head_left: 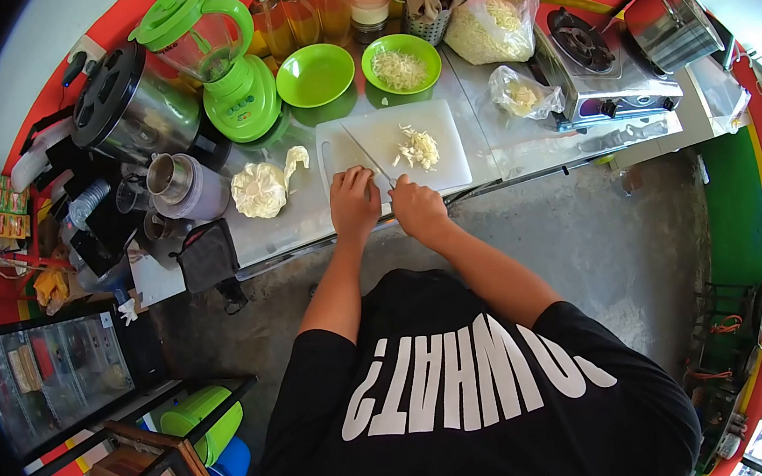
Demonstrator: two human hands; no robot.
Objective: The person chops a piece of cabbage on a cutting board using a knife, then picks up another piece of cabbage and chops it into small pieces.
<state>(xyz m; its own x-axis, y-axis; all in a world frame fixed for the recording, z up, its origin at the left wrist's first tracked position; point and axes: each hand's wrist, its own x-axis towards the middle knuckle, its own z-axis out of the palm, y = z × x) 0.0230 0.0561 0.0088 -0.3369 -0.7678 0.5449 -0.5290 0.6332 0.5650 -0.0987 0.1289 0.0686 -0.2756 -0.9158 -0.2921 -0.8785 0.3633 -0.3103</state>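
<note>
My right hand [418, 206] is closed around the handle of a kitchen knife [365, 149], whose blade points away from me and to the left over the white cutting board [438, 123]. My left hand [355, 201] rests on the near left part of the board, left of the blade. Its fingers are curled down, and whatever lies under them is hidden. A small heap of shredded cabbage [418, 147] lies on the board, right of the knife. Left of the board sits a cut cabbage head [259, 191], with a loose leaf [297, 159] beside it.
Behind the board stand a green bowl [315, 74] and another green bowl [380, 85] holding shredded cabbage. A green blender [239, 104] and metal cups [169, 177] stand left. Plastic bags [493, 23] and a gas stove [623, 97] are on the right.
</note>
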